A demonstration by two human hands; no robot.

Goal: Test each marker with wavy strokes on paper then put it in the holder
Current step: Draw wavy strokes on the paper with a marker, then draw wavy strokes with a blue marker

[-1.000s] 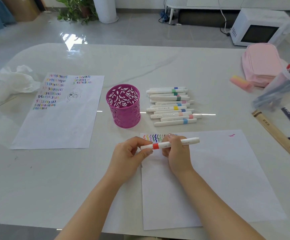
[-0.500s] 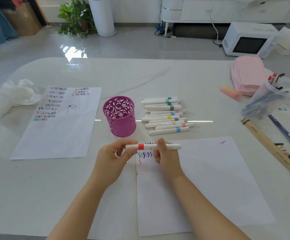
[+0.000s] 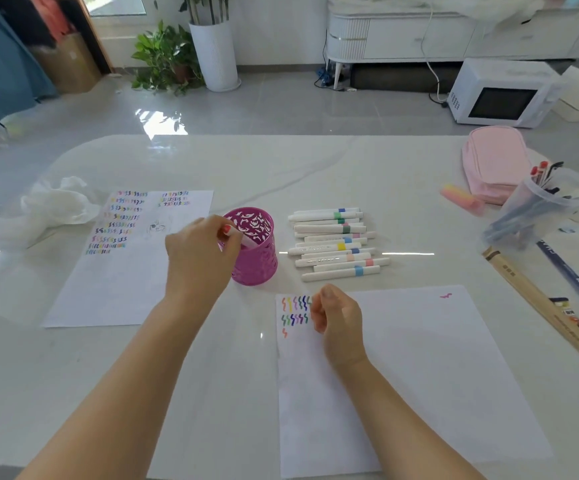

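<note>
My left hand [image 3: 200, 258] holds a white marker with a red band [image 3: 238, 234] at the rim of the magenta cut-out holder [image 3: 258, 263]; the marker's far end dips inside the holder. My right hand [image 3: 338, 318] rests with loosely curled fingers, holding nothing, on the near white paper [image 3: 419, 368], next to rows of wavy coloured strokes [image 3: 295, 313]. Several white markers with coloured bands [image 3: 333, 244] lie in a stack to the right of the holder.
A second sheet with many strokes [image 3: 125, 265] lies at the left, beside a crumpled white tissue [image 3: 52, 206]. At the right are a pink pouch [image 3: 495, 161], a pink eraser [image 3: 461, 199], a clear cup of pens [image 3: 547, 206], and wooden rulers [image 3: 537, 303].
The red-banded marker, held before by both hands over the paper, has been carried left and up into the holder by my left hand. My right hand let go and stays on the paper.
</note>
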